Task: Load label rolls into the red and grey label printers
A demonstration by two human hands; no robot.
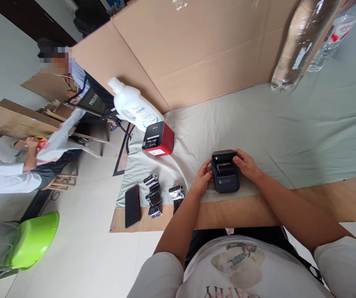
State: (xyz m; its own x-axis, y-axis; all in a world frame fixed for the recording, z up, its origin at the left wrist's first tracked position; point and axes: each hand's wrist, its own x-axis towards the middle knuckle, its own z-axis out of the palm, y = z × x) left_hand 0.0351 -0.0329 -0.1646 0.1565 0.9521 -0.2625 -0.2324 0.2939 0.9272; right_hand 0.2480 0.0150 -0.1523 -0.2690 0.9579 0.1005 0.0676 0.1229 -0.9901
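Note:
A small black label printer (225, 182) stands near the front edge of the cloth-covered table, its lid raised and its inner compartment showing. My left hand (202, 178) is closed against its left side, with some fingers hidden. At the upper right corner, by the lid, my right hand (246, 165) grips it with the thumb over the edge. To the left lie two partly unrolled shiny black ribbon rolls, one ribbon roll (151, 194) near the phone and another ribbon roll (176, 193) close to my left forearm.
A black phone (132, 206) lies at the table's left corner. Behind it stand a red-and-black box (159, 140) and a white jug (137, 105). A cardboard partition (209, 49) borders the back, with plastic bottles at right. Other people sit at the left, near a green basin (38, 240).

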